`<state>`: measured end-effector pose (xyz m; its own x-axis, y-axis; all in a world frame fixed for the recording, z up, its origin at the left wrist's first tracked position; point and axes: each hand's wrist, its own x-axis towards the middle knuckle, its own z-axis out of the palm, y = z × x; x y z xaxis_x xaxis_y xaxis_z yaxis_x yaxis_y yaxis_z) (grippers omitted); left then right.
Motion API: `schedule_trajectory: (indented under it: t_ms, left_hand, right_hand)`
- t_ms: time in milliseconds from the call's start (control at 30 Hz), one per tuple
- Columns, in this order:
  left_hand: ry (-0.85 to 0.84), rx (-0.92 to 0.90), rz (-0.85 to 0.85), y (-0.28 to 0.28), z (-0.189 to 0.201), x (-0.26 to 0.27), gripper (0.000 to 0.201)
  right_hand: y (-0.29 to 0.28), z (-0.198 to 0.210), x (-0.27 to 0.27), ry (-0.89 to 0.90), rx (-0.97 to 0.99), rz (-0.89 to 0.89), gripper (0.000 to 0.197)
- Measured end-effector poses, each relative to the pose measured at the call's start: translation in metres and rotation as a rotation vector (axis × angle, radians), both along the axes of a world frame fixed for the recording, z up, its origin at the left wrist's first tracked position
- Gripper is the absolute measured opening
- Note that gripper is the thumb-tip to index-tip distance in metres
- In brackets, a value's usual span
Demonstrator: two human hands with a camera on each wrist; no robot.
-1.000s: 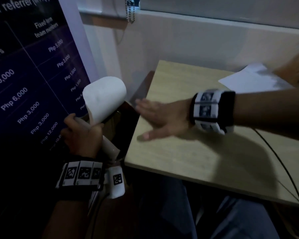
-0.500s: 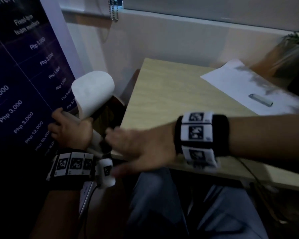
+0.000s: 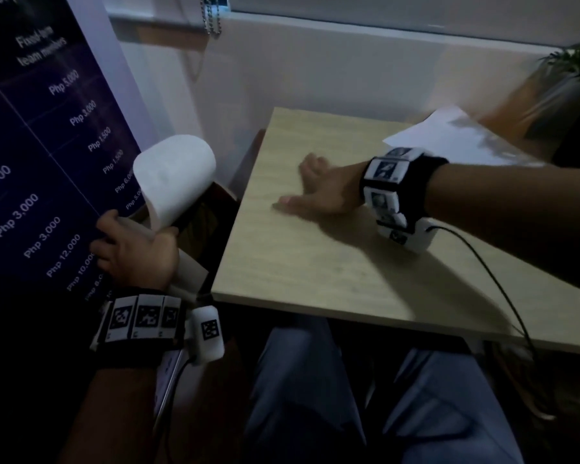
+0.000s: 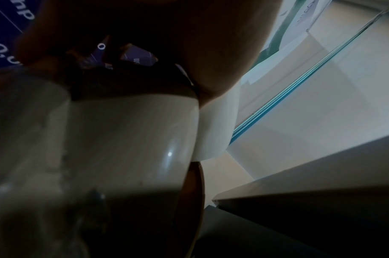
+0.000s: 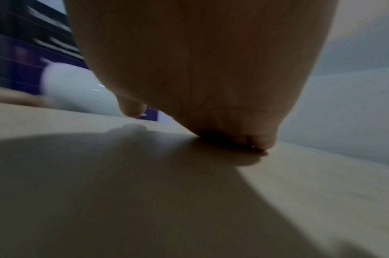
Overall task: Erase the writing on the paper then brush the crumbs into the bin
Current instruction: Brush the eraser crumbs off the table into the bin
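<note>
Head view first: my right hand (image 3: 318,190) lies on the counter (image 3: 332,262), edge of the palm down, fingers loosely curled and holding nothing. Half a second ago it was at the counter's corner beside the bin, so it has drawn back inward, which I read as the return before another sweep of crumbs. I can't make out any crumbs on the wood; they are too small or already gone. My left hand (image 3: 134,249) grips the rim of the bin (image 3: 215,212), tilting its white swing lid (image 3: 175,175) open, just off the counter's edge and well ahead of the right hand's fingertips. That grip has not changed. The paper (image 3: 449,139) lies behind the right wrist at the far corner; whether writing remains on it I cannot tell.

Left wrist view: the hand (image 4: 145,34) is dim, fingers wrapped over the pale lid (image 4: 123,139), which fills the frame. The bin's opening is not clearly visible.

Right wrist view: the hand (image 5: 211,69) rests its heel and curled fingers on the counter (image 5: 299,192), thumb raised, nothing held. The white lid (image 5: 74,90) shows blurred beyond the thumb, so the bin looks placed to catch the next pass.
</note>
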<state>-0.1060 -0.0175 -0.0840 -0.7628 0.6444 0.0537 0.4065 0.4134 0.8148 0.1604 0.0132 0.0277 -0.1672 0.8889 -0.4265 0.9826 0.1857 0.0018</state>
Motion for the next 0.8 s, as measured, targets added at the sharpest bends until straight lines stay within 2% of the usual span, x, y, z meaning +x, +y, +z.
schedule_trajectory:
  t_ms: [100,167,200,267,333,433,467,533,600,633,700,767,800]
  left_hand:
    - [0.003,-0.012,0.003,0.001,0.001,0.002,0.082]
    - [-0.004,-0.015,-0.01,0.0,0.0,0.0,0.082]
    - [-0.008,-0.014,-0.014,-0.001,0.0,-0.001,0.082]
    - [-0.014,-0.009,-0.023,-0.003,0.0,-0.004,0.083]
    - [-0.018,-0.011,-0.024,-0.006,0.0,-0.006,0.082]
    - [-0.025,-0.011,-0.017,-0.012,0.0,-0.005,0.081]
    - [-0.025,-0.01,-0.012,-0.014,0.001,-0.005,0.081]
    - [-0.023,-0.013,-0.021,-0.017,0.003,-0.003,0.081]
    - [-0.021,-0.018,-0.028,-0.018,0.005,-0.002,0.081]
    - [-0.018,-0.017,-0.02,-0.018,0.005,-0.002,0.08]
    - [-0.001,-0.008,0.004,-0.018,0.006,-0.002,0.08]
    - [0.009,-0.001,0.013,-0.017,0.007,0.0,0.082]
    - [0.0,-0.002,0.014,-0.017,0.006,0.0,0.083]
  right_hand:
    - [-0.049,0.004,-0.042,0.105,-0.051,0.292,0.112]
    - [-0.077,0.007,-0.06,0.114,-0.119,0.473,0.104]
    - [-0.085,0.008,-0.063,0.136,-0.161,0.509,0.099]
    - [-0.086,0.02,-0.053,0.238,-0.197,0.441,0.093]
    - [-0.064,0.027,-0.024,0.247,-0.083,0.286,0.089]
    - [-0.014,0.027,0.035,0.008,0.024,0.05,0.074]
    - [-0.004,0.02,0.051,-0.068,0.034,-0.027,0.08]
    - [0.003,0.0,0.057,-0.106,0.071,-0.216,0.102]
    - [-0.007,-0.014,0.022,-0.001,0.111,-0.263,0.115]
    - [-0.02,-0.02,-0.002,0.083,0.118,-0.218,0.117]
    - [-0.054,-0.014,-0.05,0.243,0.041,-0.006,0.11]
    - [-0.088,0.003,-0.078,0.251,-0.089,0.267,0.095]
    - [-0.097,0.007,-0.082,0.25,-0.134,0.346,0.092]
